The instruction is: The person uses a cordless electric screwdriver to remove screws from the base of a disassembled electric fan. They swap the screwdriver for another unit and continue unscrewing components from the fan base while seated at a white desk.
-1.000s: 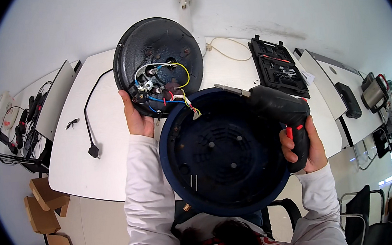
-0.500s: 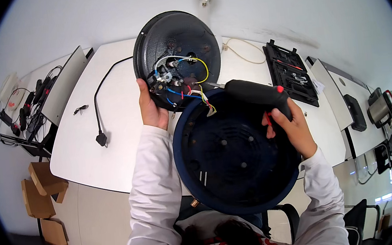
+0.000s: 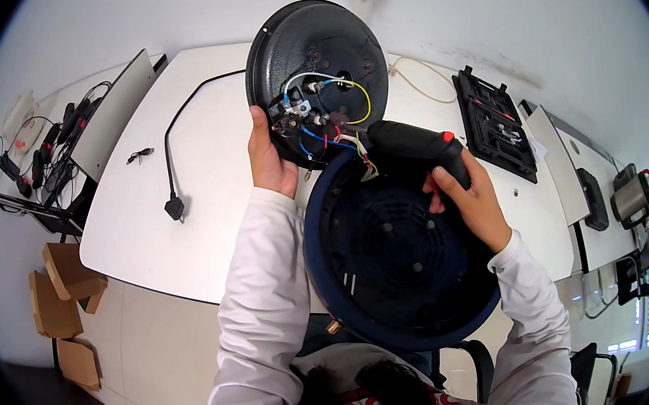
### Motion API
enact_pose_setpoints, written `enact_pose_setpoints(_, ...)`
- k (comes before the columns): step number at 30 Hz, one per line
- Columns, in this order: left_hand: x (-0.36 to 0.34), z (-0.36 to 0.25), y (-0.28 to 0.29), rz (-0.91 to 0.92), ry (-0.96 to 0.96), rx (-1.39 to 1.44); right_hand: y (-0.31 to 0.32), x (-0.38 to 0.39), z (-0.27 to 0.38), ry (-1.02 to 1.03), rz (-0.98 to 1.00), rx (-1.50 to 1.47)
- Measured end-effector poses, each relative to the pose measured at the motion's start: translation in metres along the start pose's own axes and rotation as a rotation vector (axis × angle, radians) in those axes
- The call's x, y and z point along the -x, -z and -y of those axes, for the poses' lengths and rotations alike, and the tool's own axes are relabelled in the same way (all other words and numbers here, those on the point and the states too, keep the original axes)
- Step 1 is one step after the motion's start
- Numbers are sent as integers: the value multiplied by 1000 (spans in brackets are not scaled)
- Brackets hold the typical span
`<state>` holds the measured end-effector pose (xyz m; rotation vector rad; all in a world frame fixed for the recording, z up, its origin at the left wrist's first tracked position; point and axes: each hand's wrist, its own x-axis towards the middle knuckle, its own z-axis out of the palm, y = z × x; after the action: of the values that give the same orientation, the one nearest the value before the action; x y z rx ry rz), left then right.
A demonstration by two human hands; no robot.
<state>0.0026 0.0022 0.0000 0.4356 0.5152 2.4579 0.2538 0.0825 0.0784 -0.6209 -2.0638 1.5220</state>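
My left hand grips the left edge of a round black appliance base and holds it tilted up, so its inner side with blue, yellow, white and red wires faces me. My right hand is shut on a black electric screwdriver with a red switch, whose nose points left into the wiring. A dark blue round cover with vent slots rests against my lap below both hands, joined to the base by the wires.
A white table lies below, with a black power cord and plug. A black tool tray sits at the right. At the left are a monitor, cables and cardboard boxes on the floor.
The screwdriver has moved left, from beside the blue cover's right rim to the wiring on the black base. My right hand shifted along with it. The view has tilted slightly.
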Motion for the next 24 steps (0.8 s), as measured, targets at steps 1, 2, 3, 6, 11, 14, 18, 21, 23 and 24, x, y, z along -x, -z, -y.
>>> enact_pose_setpoints(1, -1, 0, 0, 6, -1, 3, 0, 0, 0, 8, -2, 4)
enact_pose_setpoints(2, -1, 0, -1, -2, -2, 3, 0, 0, 0, 16, -5, 8)
enact_pose_setpoints(3, -1, 1, 0, -3, -4, 5, 0, 0, 0, 23, -7, 12)
enact_pose_setpoints(6, -1, 0, 3, -3, -11, 6, -2, 0, 2, 12, -9, 5)
enact_pose_setpoints(11, 1, 0, -3, -11, -8, 6, 0, -1, -4, 15, 4, -7)
enact_pose_setpoints(14, 1, 0, -1, -8, 0, -2, 0, 0, -3, 16, -4, -14)
enact_pose_setpoints(18, 3, -2, -2, -1, -3, -13, 0, 0, -3, 15, -12, -10)
enact_pose_setpoints(21, 1, -1, -1, 4, 4, -2, 0, 0, -4, 14, -17, -12)
enact_pose_setpoints(23, 1, -1, -1, 2, -6, 3, 1, 0, -5, 9, -19, -21)
enact_pose_setpoints(24, 2, -1, -1, 1, -6, -2, 1, 0, -5, 6, -19, -26)
